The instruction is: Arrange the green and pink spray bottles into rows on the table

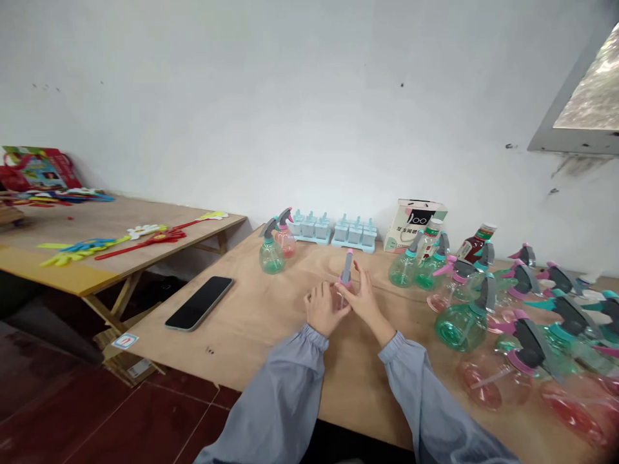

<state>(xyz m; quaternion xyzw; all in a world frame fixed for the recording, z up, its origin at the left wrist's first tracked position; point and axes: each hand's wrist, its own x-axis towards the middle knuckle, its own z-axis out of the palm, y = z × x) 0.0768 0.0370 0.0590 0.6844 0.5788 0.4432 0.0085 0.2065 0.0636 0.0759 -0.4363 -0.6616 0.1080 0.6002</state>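
Observation:
Both hands are on one pink spray bottle (346, 274) over the middle of the wooden table. My left hand (323, 308) wraps round the clear pink body from the left and hides much of it. My right hand (363, 298) is closed on the bottle from the right, near the pink collar below the grey spray head. The bottle stands about upright, its pink nozzle tip pointing away from me. Behind and to the left are a green spray bottle (271, 256) and another pink spray bottle (286, 240).
Several green and pink spray bottles (461, 325) crowd the table's right side. Light blue ice-pop moulds (355, 233), a printed box (394, 225) and a sauce bottle (471, 248) stand along the wall. A phone (200, 303) lies left. Colourful hand-shaped clappers (159, 237) lie on another table.

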